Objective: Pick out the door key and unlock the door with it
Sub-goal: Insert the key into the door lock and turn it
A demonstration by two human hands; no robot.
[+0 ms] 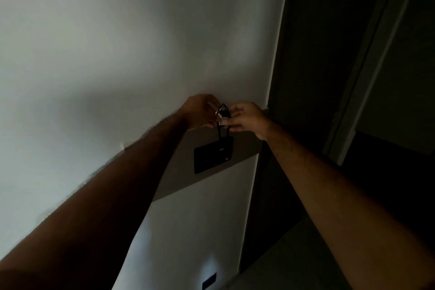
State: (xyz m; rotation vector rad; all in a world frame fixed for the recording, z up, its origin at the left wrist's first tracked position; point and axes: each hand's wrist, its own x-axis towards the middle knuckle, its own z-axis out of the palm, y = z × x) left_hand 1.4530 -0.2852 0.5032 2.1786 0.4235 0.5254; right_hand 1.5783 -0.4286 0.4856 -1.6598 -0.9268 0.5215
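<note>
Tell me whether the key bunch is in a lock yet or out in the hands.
Out: the key bunch is held between left hand and right hand, up against the white wall.

head view, forward-down, hands near

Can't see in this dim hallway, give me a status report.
Left hand and right hand both on key bunch. Door key not yet singled out. Nothing in the way.

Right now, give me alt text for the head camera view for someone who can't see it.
Two bare hands, the left hand and right hand, meet at a small key bunch held against a pale wall in dim light. A black wall panel sits just below, and a dark doorway stands to the right.
</note>
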